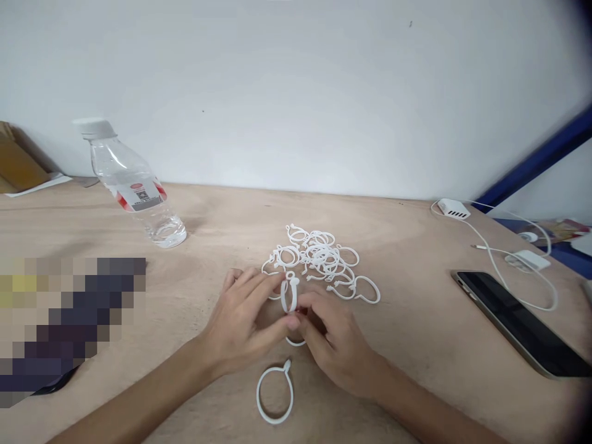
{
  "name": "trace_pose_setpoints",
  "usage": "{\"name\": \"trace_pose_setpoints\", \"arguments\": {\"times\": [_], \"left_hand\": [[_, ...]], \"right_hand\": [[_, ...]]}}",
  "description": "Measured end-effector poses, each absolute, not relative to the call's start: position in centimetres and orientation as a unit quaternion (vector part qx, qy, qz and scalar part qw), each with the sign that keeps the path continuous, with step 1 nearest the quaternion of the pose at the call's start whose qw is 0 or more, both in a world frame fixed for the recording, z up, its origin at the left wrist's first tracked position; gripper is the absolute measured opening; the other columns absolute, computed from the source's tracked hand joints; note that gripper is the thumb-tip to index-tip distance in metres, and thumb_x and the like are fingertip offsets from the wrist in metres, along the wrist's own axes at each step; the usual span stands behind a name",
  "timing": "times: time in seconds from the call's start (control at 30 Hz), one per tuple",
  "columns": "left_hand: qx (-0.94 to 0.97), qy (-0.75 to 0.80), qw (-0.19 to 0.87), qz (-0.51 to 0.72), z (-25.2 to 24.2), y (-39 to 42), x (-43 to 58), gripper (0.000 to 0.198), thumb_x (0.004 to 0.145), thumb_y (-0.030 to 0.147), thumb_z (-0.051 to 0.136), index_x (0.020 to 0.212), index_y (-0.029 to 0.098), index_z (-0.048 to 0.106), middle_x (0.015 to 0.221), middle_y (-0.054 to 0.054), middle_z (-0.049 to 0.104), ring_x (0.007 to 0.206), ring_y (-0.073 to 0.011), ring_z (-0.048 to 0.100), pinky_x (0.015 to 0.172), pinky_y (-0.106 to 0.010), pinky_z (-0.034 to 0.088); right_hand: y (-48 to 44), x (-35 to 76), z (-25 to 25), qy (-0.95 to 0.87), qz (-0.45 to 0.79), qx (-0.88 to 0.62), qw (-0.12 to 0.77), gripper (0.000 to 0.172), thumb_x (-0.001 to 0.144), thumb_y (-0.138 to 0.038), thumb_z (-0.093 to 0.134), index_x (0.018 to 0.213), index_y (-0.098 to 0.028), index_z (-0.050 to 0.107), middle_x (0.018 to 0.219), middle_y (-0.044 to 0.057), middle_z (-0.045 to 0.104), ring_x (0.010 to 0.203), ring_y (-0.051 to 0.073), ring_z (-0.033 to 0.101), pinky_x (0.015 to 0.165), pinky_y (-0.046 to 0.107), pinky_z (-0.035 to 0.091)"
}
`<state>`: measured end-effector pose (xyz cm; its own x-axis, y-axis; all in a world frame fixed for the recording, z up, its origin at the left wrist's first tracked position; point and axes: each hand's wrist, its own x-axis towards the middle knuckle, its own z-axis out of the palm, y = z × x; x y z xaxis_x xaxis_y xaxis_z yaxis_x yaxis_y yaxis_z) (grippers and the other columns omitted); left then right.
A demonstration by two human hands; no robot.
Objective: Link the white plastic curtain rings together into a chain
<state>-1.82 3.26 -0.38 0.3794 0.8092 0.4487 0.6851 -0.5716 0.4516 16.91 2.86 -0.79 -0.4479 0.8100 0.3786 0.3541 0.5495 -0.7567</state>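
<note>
Both my hands meet at the middle of a wooden table (416, 345). My left hand (243, 317) and my right hand (335, 342) pinch a small white plastic ring (290, 295) between their fingertips, holding it upright on edge. Just behind the hands lies a heap of several similar white rings (319, 256) with small eyelets. One more white ring (275, 394) lies flat on the table in front of my wrists. Another ring is partly hidden under my fingers.
A clear plastic water bottle (129, 182) with a white cap stands at the back left. A dark phone (522, 320) lies at the right, with a white charger and cables (504, 253) behind it. A blurred patch covers the left edge. Cardboard (18, 163) sits far left.
</note>
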Motion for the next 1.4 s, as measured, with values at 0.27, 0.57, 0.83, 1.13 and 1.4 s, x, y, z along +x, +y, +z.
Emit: {"name": "trace_pose_setpoints", "arguments": {"times": [0.27, 0.57, 0.83, 1.13, 1.4], "left_hand": [[0.814, 0.439, 0.163, 0.342, -0.5, 3.6, -1.9, 0.036, 0.087, 0.034, 0.06, 0.118, 0.021, 0.048, 0.103, -0.006, 0.06, 0.093, -0.0213, 0.052, 0.081, -0.036, 0.043], [0.842, 0.419, 0.056, 0.336, -1.0, 3.3, -1.6, 0.036, 0.082, 0.035, 0.068, 0.108, 0.018, 0.05, 0.098, -0.007, 0.059, 0.088, -0.0218, 0.05, 0.074, -0.034, 0.041], [0.833, 0.426, 0.168, 0.311, -0.1, 3.3, -1.9, 0.032, 0.098, 0.038, 0.03, 0.099, 0.019, 0.055, 0.092, -0.007, 0.059, 0.085, -0.0217, 0.048, 0.076, -0.038, 0.037], [0.857, 0.404, 0.181, 0.263, 0.0, 3.6, -1.8, 0.025, 0.094, 0.032, 0.035, 0.089, 0.018, 0.056, 0.083, -0.005, 0.063, 0.079, -0.0209, 0.048, 0.071, -0.036, 0.034], [0.868, 0.374, 0.15, 0.289, -0.4, 3.7, -1.8, 0.028, 0.093, 0.03, 0.035, 0.07, 0.018, 0.047, 0.072, -0.004, 0.056, 0.073, -0.0188, 0.045, 0.068, -0.034, 0.033]], "right_hand": [[3.1, 17.0, -0.3, -0.714, 0.411, -0.402, 0.4, 0.017, 0.092, -0.025, 0.047, 0.092, -0.021, 0.064, 0.079, 0.002, 0.061, 0.072, 0.014, 0.055, 0.065, 0.027, 0.043], [3.4, 16.7, -1.0, -0.658, 0.429, -0.449, 0.426, 0.017, 0.087, -0.031, 0.056, 0.082, -0.019, 0.066, 0.071, 0.0, 0.062, 0.063, 0.012, 0.054, 0.059, 0.025, 0.043], [3.5, 16.9, -1.2, -0.653, 0.451, -0.428, 0.433, 0.015, 0.085, -0.03, 0.059, 0.089, -0.02, 0.068, 0.077, 0.001, 0.063, 0.068, 0.013, 0.054, 0.062, 0.026, 0.043], [3.3, 17.2, -0.6, -0.65, 0.483, -0.424, 0.406, 0.022, 0.089, -0.034, 0.053, 0.096, -0.021, 0.069, 0.082, 0.003, 0.065, 0.074, 0.015, 0.056, 0.063, 0.027, 0.044], [3.4, 17.0, -0.2, -0.717, 0.429, -0.394, 0.382, 0.023, 0.088, -0.031, 0.056, 0.072, -0.019, 0.068, 0.062, -0.002, 0.052, 0.061, 0.012, 0.046, 0.059, 0.026, 0.038]]}}
